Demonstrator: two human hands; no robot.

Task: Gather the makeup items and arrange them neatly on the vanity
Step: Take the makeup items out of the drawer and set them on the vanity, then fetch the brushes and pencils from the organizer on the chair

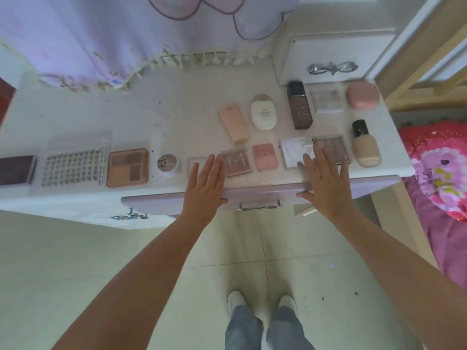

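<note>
Head view shows both hands flat, fingers straight, left hand [205,183] and right hand [324,179] over the vanity [177,117] front edge; makeup palettes [236,161] lie rowed, seemingly for neatness.

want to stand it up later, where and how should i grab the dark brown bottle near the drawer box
The dark brown bottle lies flat, its black cap toward the white drawer box. Take a grip across the mid-body, coming from above, thumb and fingers on the two long sides. The white bottle on one side and the clear compact on the other leave gaps there, narrower by the compact.
</note>
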